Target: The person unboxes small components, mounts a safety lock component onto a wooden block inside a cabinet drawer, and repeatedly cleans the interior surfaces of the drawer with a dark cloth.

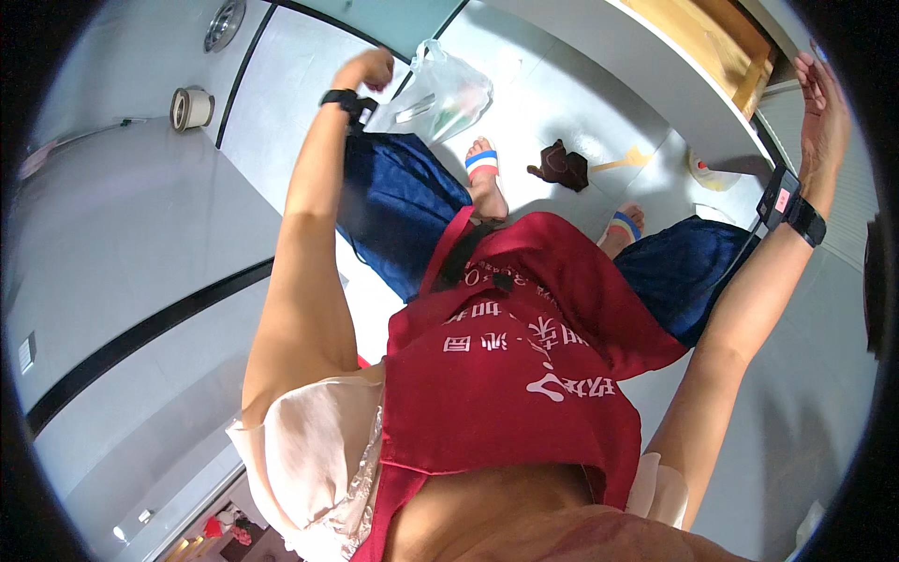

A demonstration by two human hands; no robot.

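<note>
My left hand is at the upper left, its fingers curled closed and slightly blurred. Whatever is inside them, if anything, is hidden. Just right of it, a thin translucent plastic bag rests on the floor; I cannot tell whether the hand touches it. Far out at the upper right, my right hand is raised with its fingers stretched out. A pale ribbed panel lies nearest to that hand. Black straps with small devices circle both wrists.
A dark brown crumpled item lies on the tiled floor between my sandalled feet and a white cabinet edge. Wooden compartment beyond it. Another bag sits near the right knee. On the left wall is a round beige fixture.
</note>
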